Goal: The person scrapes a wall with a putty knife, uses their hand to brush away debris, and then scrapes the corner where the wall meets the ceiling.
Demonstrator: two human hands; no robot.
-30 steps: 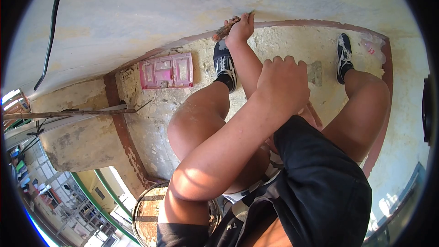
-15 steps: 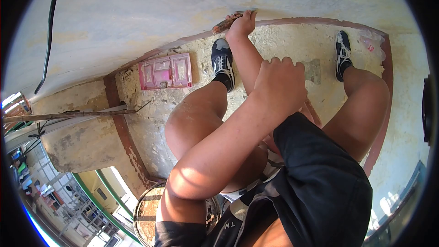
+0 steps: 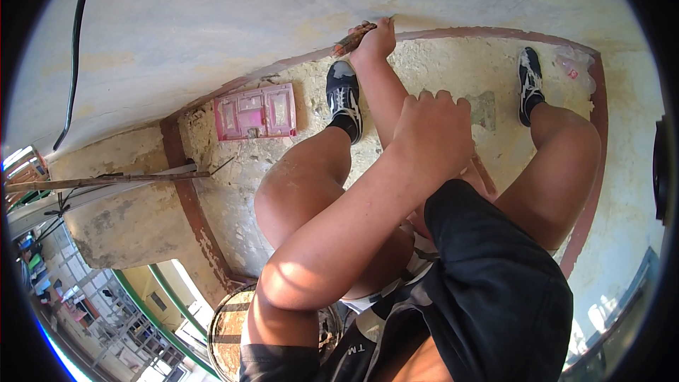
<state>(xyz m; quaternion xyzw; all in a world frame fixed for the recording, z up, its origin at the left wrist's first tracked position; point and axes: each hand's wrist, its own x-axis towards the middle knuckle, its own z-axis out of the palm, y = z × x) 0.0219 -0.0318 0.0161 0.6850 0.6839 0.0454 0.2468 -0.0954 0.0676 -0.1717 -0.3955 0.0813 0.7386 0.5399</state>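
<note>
My right hand (image 3: 375, 41) reaches out low against the pale wall. It is closed around a tool with a worn, crusted wooden handle (image 3: 352, 39), whose end points left and down. The tool's working end is mostly hidden behind my fingers at the wall. My left hand (image 3: 435, 127) is a fist seen from the back, above my right forearm, with its fingers curled under; I cannot tell what they grip. Just right of it shows a flat grey-green piece (image 3: 484, 111), and below that a narrow brown bar (image 3: 484, 171), partly covered.
A pink panelled plastic piece (image 3: 255, 112) lies on the rough floor beside my shoe (image 3: 344, 92). Clear plastic (image 3: 576, 71) lies by the other shoe (image 3: 529, 78). A stained round container (image 3: 228, 332) stands at lower left. A wooden pole (image 3: 106, 180) juts in, and a black cable (image 3: 76, 56) hangs.
The wooden handle in my right hand has turned slightly, its free end shifting a little right and down. My left fist stays almost where it was.
</note>
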